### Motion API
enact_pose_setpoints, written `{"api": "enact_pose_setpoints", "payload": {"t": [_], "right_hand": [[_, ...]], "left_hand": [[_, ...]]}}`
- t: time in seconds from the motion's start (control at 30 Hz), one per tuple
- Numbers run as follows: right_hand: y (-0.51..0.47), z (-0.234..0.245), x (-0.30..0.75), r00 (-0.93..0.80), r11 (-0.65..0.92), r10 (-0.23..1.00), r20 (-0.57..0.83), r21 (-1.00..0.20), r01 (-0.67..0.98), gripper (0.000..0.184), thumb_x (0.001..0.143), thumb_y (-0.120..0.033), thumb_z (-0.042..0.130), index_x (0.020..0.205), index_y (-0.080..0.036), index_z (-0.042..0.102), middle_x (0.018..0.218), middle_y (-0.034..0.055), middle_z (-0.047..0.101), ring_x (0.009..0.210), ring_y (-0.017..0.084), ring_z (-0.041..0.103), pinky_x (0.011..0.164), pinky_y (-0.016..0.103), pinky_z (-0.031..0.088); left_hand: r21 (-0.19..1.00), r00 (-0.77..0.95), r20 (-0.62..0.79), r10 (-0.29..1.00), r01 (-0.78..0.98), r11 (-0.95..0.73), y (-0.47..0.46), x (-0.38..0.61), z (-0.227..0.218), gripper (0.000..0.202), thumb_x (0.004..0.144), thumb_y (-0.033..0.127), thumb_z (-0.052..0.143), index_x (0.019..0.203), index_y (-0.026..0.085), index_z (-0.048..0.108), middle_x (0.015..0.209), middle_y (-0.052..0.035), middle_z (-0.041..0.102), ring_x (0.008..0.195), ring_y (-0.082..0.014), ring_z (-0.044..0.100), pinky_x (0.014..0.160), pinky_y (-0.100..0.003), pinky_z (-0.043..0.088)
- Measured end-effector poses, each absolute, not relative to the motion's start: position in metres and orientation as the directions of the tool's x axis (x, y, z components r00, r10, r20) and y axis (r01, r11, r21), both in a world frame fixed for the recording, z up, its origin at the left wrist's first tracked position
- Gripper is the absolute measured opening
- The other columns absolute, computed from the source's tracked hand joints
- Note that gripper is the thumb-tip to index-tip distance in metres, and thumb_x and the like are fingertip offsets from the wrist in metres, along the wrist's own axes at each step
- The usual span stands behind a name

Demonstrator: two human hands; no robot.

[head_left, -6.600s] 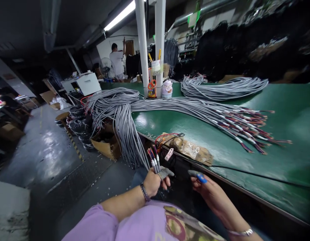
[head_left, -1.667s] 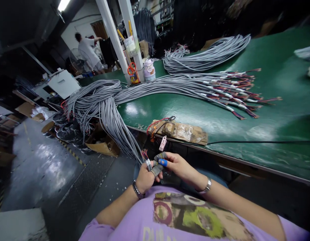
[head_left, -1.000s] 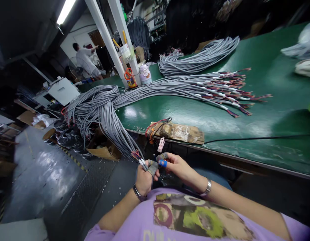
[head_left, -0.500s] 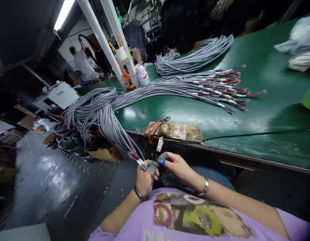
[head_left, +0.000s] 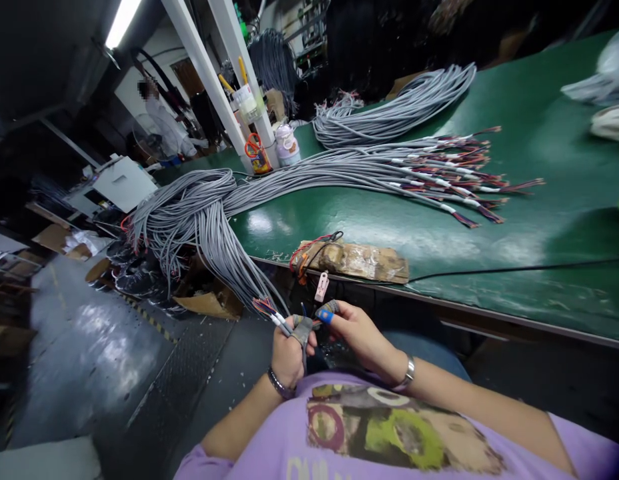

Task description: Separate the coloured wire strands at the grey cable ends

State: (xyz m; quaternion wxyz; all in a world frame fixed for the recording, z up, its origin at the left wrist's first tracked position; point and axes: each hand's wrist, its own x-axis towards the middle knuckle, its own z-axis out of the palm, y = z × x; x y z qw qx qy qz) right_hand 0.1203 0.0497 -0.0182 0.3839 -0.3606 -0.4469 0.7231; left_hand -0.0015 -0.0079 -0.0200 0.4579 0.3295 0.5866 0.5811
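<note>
- The left hand (head_left: pixel 289 350) grips a few grey cables (head_left: pixel 284 327), palm turned inward, coloured wire ends (head_left: pixel 263 306) jutting past the fist.
- The right hand (head_left: pixel 349 328) meets it, thumb and forefinger pinched; what lies between is too small to tell.
- The step appears to be finger work on the wires, seemingly calling for a steady left grip next.
- Beyond, a cable bundle (head_left: pixel 309 176) crosses the green bench (head_left: pixel 564 227).

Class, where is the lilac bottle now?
In the head view's upper half, the lilac bottle stands on the green table, just right of the white posts and behind gray cables.
</note>
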Motion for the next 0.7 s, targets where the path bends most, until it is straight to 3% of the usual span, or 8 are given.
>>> {"api": "enact_pose_setpoints", "payload": {"t": [0.13,0.27,0.33,0.47,0.7], "right_hand": [[0.059,-0.018,0.128,-0.461,-0.441,0.851,-0.253,-0.820,-0.365,0.025,0.066,-0.037,0.070,0.064,-0.017,0.055,0.051,-0.0071,0.045,0.045,0.005,0.036,0.045,0.020,0.036],[0.069,-0.013,0.139,-0.625,-0.561,0.728,-0.281,-0.768,-0.308,0.025,0.068,-0.038,0.070,0.079,-0.017,0.061,0.079,0.0026,0.063,0.058,0.009,0.053,0.054,0.024,0.046],[0.072,-0.009,0.141,-0.686,-0.549,0.679,-0.263,-0.802,-0.235,0.029,0.066,-0.035,0.072,0.086,-0.016,0.063,0.086,0.0051,0.066,0.062,0.010,0.056,0.058,0.025,0.047],[0.073,-0.003,0.135,-0.709,-0.502,0.663,-0.241,-0.846,-0.182,0.036,0.057,-0.028,0.078,0.085,-0.016,0.061,0.077,0.0026,0.068,0.063,0.012,0.060,0.060,0.026,0.047],[0.066,-0.008,0.129,-0.587,-0.356,0.791,-0.174,-0.910,-0.210,0.027,0.055,-0.026,0.077,0.073,-0.016,0.059,0.062,-0.0018,0.063,0.057,0.012,0.057,0.058,0.026,0.047]], "left_hand": [[0.973,-0.331,-0.199,0.922,-0.176,0.147,-0.008,-0.008,-0.020,0.029,0.068,0.040,0.067,0.061,0.014,0.056,0.044,0.0029,0.053,0.033,-0.0051,0.040,0.034,-0.017,0.027],[0.970,-0.224,-0.224,0.948,-0.144,0.195,-0.010,-0.013,-0.021,0.032,0.067,0.043,0.068,0.060,0.014,0.057,0.042,0.0024,0.053,0.032,-0.0051,0.040,0.033,-0.017,0.027],[0.972,-0.173,-0.225,0.959,-0.116,0.207,-0.011,-0.013,-0.021,0.032,0.068,0.042,0.067,0.058,0.014,0.056,0.042,0.0021,0.053,0.032,-0.0050,0.040,0.034,-0.018,0.027],[0.971,-0.126,-0.235,0.964,-0.082,0.226,-0.012,-0.010,-0.021,0.033,0.068,0.042,0.067,0.055,0.014,0.055,0.042,0.0019,0.053,0.032,-0.0048,0.040,0.034,-0.018,0.026],[0.975,-0.160,-0.218,0.963,-0.087,0.207,-0.013,-0.009,-0.019,0.031,0.068,0.040,0.067,0.056,0.014,0.056,0.042,0.0023,0.053,0.032,-0.0047,0.040,0.034,-0.017,0.028]]}}
